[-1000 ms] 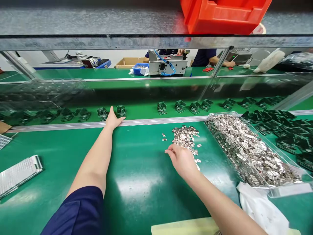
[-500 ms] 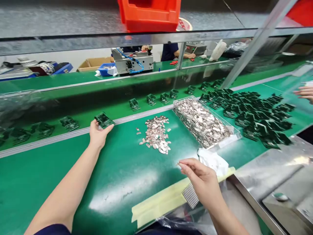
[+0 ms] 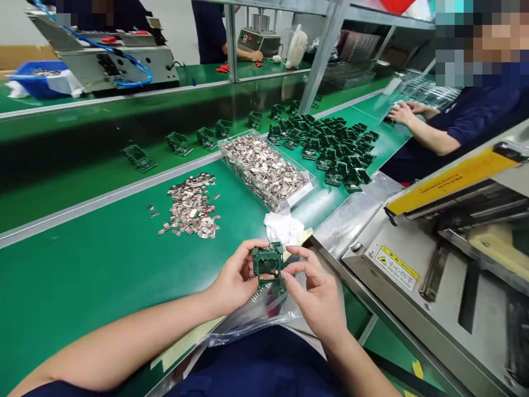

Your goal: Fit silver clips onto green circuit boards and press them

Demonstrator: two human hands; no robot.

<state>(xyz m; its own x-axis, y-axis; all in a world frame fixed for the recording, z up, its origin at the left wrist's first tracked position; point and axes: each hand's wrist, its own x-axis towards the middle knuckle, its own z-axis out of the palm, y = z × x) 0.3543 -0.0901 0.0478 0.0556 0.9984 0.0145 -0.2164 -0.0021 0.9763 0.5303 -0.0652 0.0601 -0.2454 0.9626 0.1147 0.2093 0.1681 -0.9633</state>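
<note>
Green board (image 3: 268, 263) — pinched between left hand (image 3: 235, 278); right hand (image 3: 316, 292).

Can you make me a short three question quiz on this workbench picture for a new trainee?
1. True or false: both hands, left hand and right hand, hold the green board.
2. The loose pile of metal clips lies where? A) in the clear tray B) on the green mat C) on the grey machine
3. What lies between the tray and the held board?

Key: 1 true. 2 B. 3 a white cloth.
</note>
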